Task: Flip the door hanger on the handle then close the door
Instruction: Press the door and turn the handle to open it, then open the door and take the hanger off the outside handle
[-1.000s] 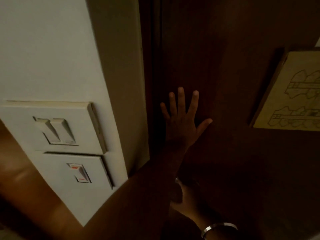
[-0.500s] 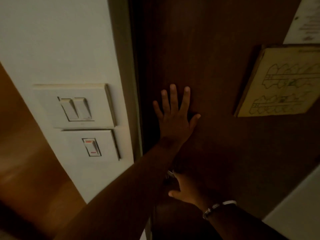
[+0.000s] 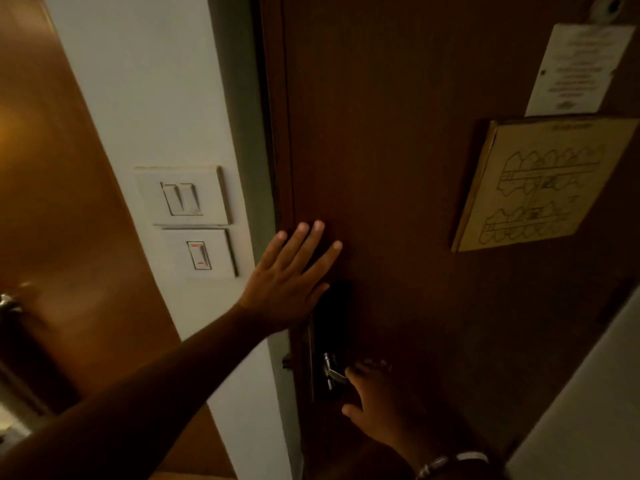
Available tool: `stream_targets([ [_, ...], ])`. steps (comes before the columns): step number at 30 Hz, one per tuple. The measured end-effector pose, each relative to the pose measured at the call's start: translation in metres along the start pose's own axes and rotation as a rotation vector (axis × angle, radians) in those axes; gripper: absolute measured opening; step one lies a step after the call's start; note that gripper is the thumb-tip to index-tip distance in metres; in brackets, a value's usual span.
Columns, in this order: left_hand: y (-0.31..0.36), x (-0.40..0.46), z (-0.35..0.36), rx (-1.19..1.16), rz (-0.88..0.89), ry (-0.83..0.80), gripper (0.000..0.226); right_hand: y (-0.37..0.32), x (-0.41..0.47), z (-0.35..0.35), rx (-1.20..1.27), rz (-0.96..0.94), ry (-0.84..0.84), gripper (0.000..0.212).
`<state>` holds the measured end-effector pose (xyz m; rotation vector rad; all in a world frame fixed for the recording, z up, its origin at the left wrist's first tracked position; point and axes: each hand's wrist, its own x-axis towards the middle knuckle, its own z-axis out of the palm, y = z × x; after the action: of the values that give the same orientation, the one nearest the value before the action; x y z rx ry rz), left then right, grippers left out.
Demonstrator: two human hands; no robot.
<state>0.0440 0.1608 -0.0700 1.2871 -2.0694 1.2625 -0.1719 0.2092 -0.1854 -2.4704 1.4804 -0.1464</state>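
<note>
The door (image 3: 398, 150) is sitting dark and brown against its frame (image 3: 242, 133), and no gap is showing along the edge where the two are meeting. The door hanger is not showing anywhere from here, so I cannot tell where it is hanging. Low on the door a black lock plate (image 3: 332, 327) is running down the edge, and the metal handle (image 3: 332, 372) is sticking out of it, catching a little light.

The right hand (image 3: 377, 400) is reaching up from below with a bracelet (image 3: 450, 462) on its wrist, its fingers curling over the handle's outer end; how firmly that grip is closing I cannot tell, because the fingertips are blurring into the dark wood. The left hand (image 3: 287, 282) is lying open and flat, fingers spread, with nothing in its grip, its palm pressing at the door's edge just above the lock plate and its arm stretching in from the lower left.

Further right on the door a framed floor plan (image 3: 543, 181) is hanging, and above it a white printed notice (image 3: 581, 67), its lettering too blurred to read. Left of the frame, on the pale wall (image 3: 138, 81), a double switch (image 3: 183, 197) is sitting directly above a single switch (image 3: 199, 255) with small red marks
</note>
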Motion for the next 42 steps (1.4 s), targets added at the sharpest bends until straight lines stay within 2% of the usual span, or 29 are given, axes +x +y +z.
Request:
stream_targets([
  [3, -0.004, -0.023, -0.023, -0.027, 0.039, 0.068, 0.069, -0.006, -0.035, -0.013, 0.041, -0.004, 0.136, 0.053],
  [8, -0.007, -0.041, -0.053, -0.177, -0.008, 0.104, 0.074, -0.031, -0.092, -0.041, 0.137, -0.038, 0.363, 0.064],
  [12, 0.001, -0.039, -0.061, -0.366, 0.162, 0.214, 0.073, -0.058, -0.127, -0.055, 0.169, -0.012, 0.429, 0.073],
  [20, 0.044, -0.029, -0.073, -0.664, 0.356, 0.464, 0.068, -0.098, -0.172, -0.056, 0.075, 0.315, 0.606, 0.075],
  [25, 0.074, -0.02, -0.084, -0.895, 0.477, 0.544, 0.068, -0.117, -0.202, -0.043, 0.026, 0.504, 0.656, 0.071],
  [29, 0.106, -0.019, -0.109, -1.006, 0.542, 0.551, 0.063, -0.142, -0.231, -0.04, -0.024, 0.594, 0.757, 0.064],
  [32, 0.126, -0.018, -0.131, -0.997, 0.557, 0.575, 0.057, -0.152, -0.249, -0.048, -0.027, 0.603, 0.82, 0.064],
  [36, 0.151, -0.016, -0.158, -0.982, 0.575, 0.608, 0.066, -0.155, -0.276, -0.062, -0.048, 0.601, 0.866, 0.065],
  [42, 0.168, -0.017, -0.159, -0.956, 0.53, 0.426, 0.076, -0.153, -0.323, -0.057, -0.041, 0.619, 0.916, 0.067],
])
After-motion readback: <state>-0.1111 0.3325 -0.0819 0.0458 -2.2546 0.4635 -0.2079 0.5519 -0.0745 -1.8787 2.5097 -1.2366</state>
